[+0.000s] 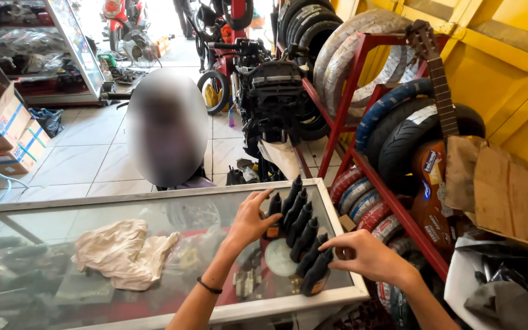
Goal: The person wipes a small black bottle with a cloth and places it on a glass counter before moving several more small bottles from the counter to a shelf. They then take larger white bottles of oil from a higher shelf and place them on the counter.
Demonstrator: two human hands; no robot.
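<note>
Several black rubber handlebar grips (301, 227) lie in a row on the glass top of a display counter (154, 198), near its right end. My left hand (253, 217) rests on the glass with spread fingers, its fingertips touching the far grips. My right hand (365, 253) pinches the nearest grip (316, 273) at the front of the row. A black band circles my left wrist.
A crumpled beige rag (123, 252) lies on the glass to the left. A person sits behind the counter. Tyres fill a red rack (362, 153) on the right, with a guitar (438, 159) and cardboard leaning there. Motorcycles stand beyond; cardboard boxes (7, 134) sit at far left.
</note>
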